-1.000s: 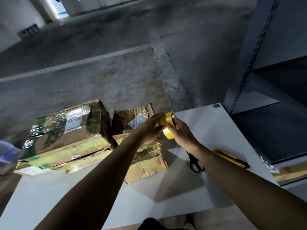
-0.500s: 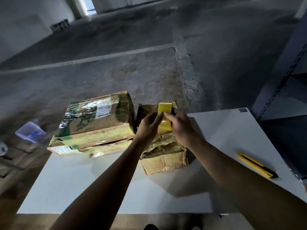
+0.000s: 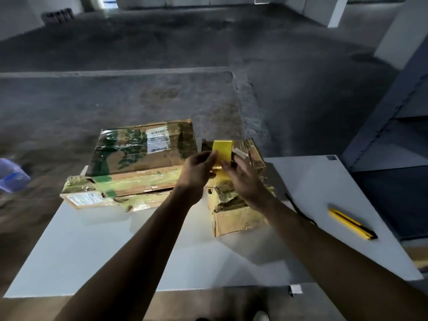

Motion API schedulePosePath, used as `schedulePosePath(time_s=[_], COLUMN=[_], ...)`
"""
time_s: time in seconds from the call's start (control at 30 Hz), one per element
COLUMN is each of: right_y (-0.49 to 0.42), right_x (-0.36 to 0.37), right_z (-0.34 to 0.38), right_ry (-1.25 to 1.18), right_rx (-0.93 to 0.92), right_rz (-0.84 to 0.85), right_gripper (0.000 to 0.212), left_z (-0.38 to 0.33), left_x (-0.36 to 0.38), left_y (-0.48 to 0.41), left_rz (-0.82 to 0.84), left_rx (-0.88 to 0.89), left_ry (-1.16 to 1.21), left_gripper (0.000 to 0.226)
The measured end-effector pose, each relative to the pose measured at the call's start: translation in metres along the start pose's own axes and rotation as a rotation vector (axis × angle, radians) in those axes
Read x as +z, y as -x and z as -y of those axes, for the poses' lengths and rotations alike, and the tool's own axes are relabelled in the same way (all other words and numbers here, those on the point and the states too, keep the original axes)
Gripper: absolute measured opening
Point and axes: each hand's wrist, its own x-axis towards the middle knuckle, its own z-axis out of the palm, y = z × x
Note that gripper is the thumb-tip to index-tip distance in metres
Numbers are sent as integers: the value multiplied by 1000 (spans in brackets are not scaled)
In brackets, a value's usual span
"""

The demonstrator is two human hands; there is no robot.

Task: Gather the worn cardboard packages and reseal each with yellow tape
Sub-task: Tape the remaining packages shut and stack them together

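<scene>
Hands meet above the smaller of two boxes. The left hand (image 3: 196,169) has its fingers curled round one side of a roll of yellow tape (image 3: 222,150). The right hand (image 3: 244,181) pinches the other side, thumb on the roll's face and fingertips behind. The roll stands on edge between them. No free strip hangs from it that I can make out, so my guess is the person is feeling for the tape's end.

Directly below sits the small package (image 3: 238,216), crushed at its corners and wrapped in wrinkled, glossy old tape. Just beside it, to the left, lies the large package (image 3: 143,158), flat, with a white label on top, green printing and torn edges at its near corner. Both rest on the white counter (image 3: 111,256). A yellow utility knife (image 3: 352,224) lies well apart to the right.

Gathering looks done, as far as I can see: the two boxes are side by side. Resealing seems barely begun. A yellowish band runs along the large package's front, but I cannot tell whether it is fresh or old. I would count both boxes as still to tape.
</scene>
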Motion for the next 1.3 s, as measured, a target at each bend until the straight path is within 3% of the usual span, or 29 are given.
schedulePosePath(time_s=[0.17, 0.3, 0.53, 0.6, 0.67, 0.73, 0.8, 0.87, 0.93, 1.1, 1.3], right_y=[11, 10, 9, 9, 9, 8, 9, 8, 4, -5, -7], right_x=[6, 6, -7, -14, -25, -38, -47, -53, -58, -76, -85], right_z=[2, 5, 1, 3, 4, -2, -3, -3, -1, 4, -2], right_ry=[4, 15, 68, 83, 110, 148, 215, 322, 422, 520, 448], right_rx=[-10, -28, -3, 23, 40, -33, -104, -148, -189, -263, -240], right_rz=[-106, -181, -136, -181, -212, -163, -130, -104, -82, -97, -90], right_gripper=[25, 25, 24, 22, 26, 36, 45, 59, 68, 62, 49], left_z=[3, -4, -13, -15, -16, -19, -23, -26, -26, -23, -17], left_x=[-12, -4, 13, 18, 20, 21, 24, 31, 36, 43, 49], left_y=[13, 22, 32, 31, 26, 20, 15, 14, 14, 15, 11], left_rz=[178, 118, 57, 61, 10, -19, 126, 304, 333, 354, 236], left_rx=[29, 17, 9, 18, 72, 144, 204, 211, 182, -21, -22], left_ry=[17, 113, 101, -27, -303, -481, -597, -689, -761, -612, -462], left_gripper=[23, 23, 18, 13, 9, 33, 46, 35, 30, 27, 29])
